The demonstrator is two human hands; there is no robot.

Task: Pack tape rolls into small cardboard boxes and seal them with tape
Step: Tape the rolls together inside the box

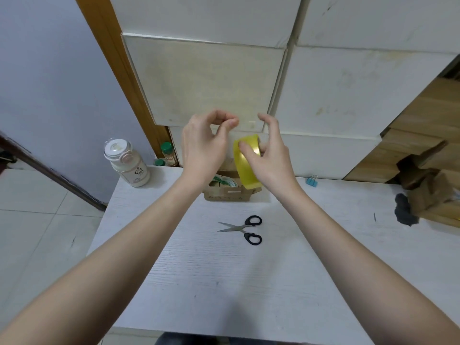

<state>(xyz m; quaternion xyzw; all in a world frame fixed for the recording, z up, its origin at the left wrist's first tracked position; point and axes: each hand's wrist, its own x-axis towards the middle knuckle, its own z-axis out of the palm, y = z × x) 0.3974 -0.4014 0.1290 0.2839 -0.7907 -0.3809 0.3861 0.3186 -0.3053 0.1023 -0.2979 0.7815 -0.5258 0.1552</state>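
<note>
Scissors (242,229) nearest; right hand (270,158) fingers grip yellow tape roll (246,163); left hand (204,145) fingertips pinched together, apparently empty.

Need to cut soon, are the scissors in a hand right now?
No, the scissors lie open on the table, untouched by either hand.

Two bare forearms reach in from the bottom corners of the head view, uncovered from the elbow area to the wrist, with no sleeve edge in view. The left hand (202,145) and the right hand (270,155) are bare too, without gloves; the wrists and the fingers that show carry no watch, bracelet or ring. The visible fingernails are short and plain. At the bottom edge, between the arms, a small patch of dark blue clothing shows, too little to tell what garment it is.
</note>
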